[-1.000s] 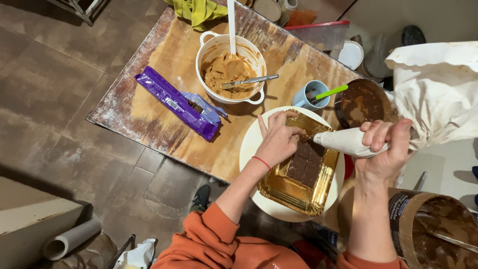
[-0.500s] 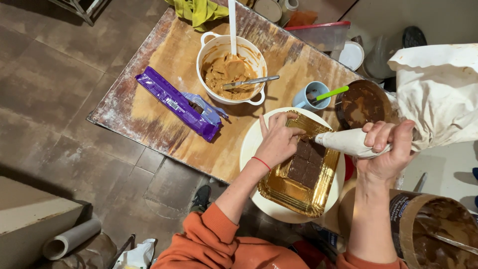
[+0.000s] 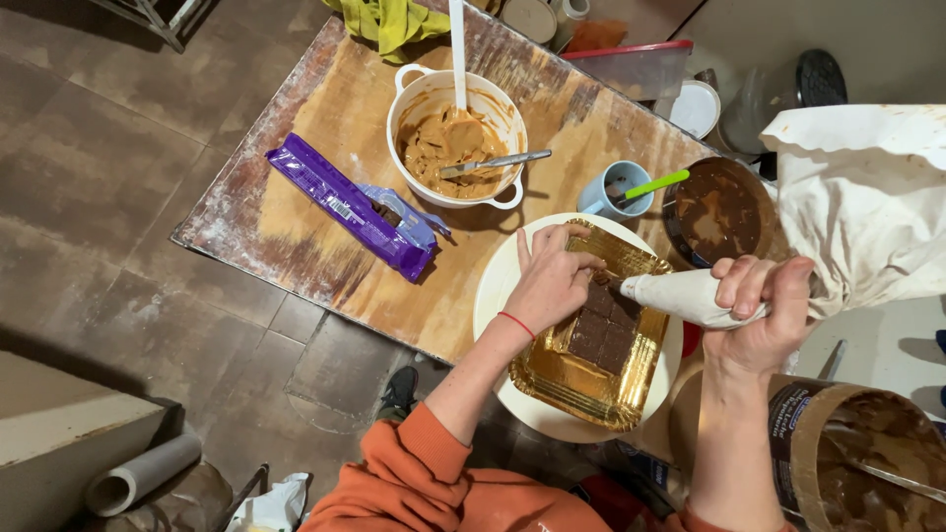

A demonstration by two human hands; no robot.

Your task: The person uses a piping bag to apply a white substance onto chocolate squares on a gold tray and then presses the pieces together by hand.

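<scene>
My left hand (image 3: pixel 548 282) rests flat on the gold square board (image 3: pixel 591 379) and touches the dark brown squares (image 3: pixel 603 325) laid on it. A red cord circles that wrist. The board sits on a round white plate (image 3: pixel 498 296). My right hand (image 3: pixel 764 310) is closed around a white piping bag (image 3: pixel 838 212), whose narrow tip (image 3: pixel 636 289) points at the brown squares right beside my left fingers. The bag's wide, stained top billows out to the right.
A wooden table (image 3: pixel 325 246) holds a white pot of tan cream (image 3: pixel 455 138) with a spatula and knife, a purple packet (image 3: pixel 350 207), a blue mug with a green spoon (image 3: pixel 623 189) and a dark chocolate bowl (image 3: pixel 717 209). A brown tub (image 3: pixel 857 463) stands at lower right.
My left hand shifted slightly on the board and the piping bag's tip stays close to the brown squares. Little else has moved.
</scene>
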